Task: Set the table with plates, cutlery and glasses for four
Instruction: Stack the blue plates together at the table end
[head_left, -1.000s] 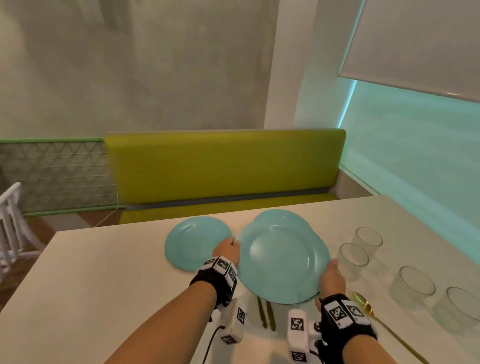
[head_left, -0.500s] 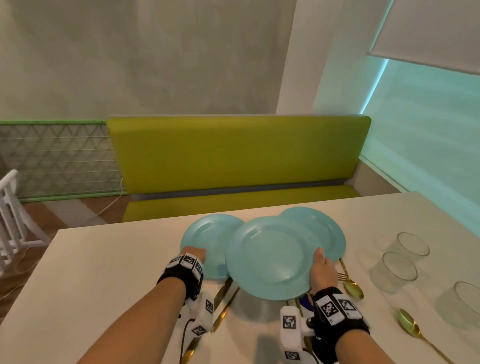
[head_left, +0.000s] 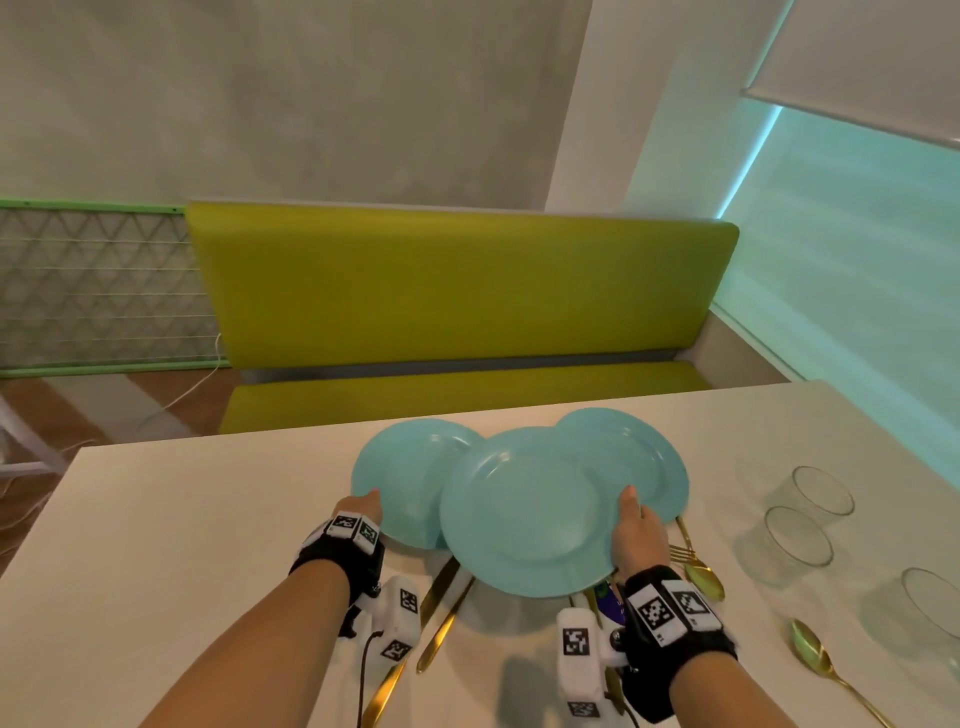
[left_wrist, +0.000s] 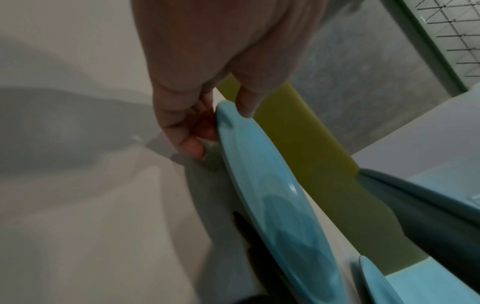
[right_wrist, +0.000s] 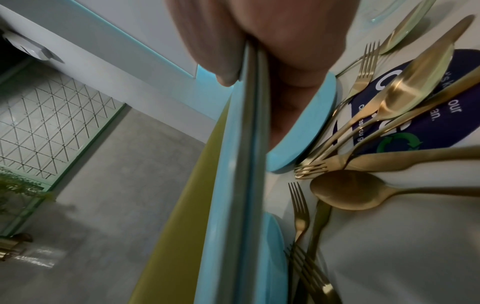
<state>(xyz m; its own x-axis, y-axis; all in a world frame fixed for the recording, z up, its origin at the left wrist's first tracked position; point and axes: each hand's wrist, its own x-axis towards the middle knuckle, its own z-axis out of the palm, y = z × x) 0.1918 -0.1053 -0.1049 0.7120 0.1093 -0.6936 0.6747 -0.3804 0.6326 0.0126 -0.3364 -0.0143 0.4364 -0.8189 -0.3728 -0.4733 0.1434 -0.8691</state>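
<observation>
Both forearms bare. Black wrist straps (head_left: 337, 558) with white square-patterned tags; white camera blocks (head_left: 397, 621) beneath; black cable on left.

On the tabletop (head_left: 156, 545) three plates cluster near the far edge: the left plate (head_left: 405, 478), the far plate (head_left: 639, 457) to its right, and the middle plate (head_left: 524, 514) raised over both, nearer the person. Cutlery (head_left: 441, 618) lies under and before the middle plate, some of it on a printed mat (right_wrist: 441, 127). Three glasses (head_left: 800, 535) stand in a row toward the right edge, a spoon (head_left: 821, 660) before them. A bench seat (head_left: 457, 296) runs behind the far edge
</observation>
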